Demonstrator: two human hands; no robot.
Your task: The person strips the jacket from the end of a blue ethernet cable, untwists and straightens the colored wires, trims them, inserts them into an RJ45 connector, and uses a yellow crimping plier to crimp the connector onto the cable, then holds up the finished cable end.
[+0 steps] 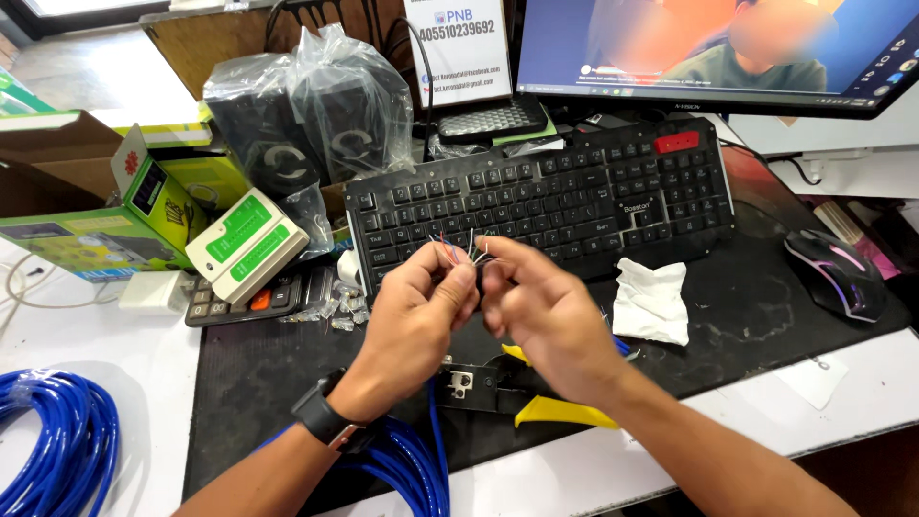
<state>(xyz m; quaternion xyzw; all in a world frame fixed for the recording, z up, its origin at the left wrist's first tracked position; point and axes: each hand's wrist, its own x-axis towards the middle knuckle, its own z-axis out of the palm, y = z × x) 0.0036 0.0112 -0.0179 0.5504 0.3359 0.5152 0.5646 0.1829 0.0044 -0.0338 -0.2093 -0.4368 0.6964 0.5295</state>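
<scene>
Hands pinch blue cable (433,436) end: left hand (414,321) closed gripping, right hand (546,311) maybe fanning little wires (463,248) apart above keyboard (546,196).

Crimper (498,388) is lying mostly hidden under right hand (546,316). Wire ends (467,247) are showing too small to sort by colour. Cable coil (57,440) is running off the left edge. Monitor (718,48) is cut at top, its screen partly blurred.
</scene>
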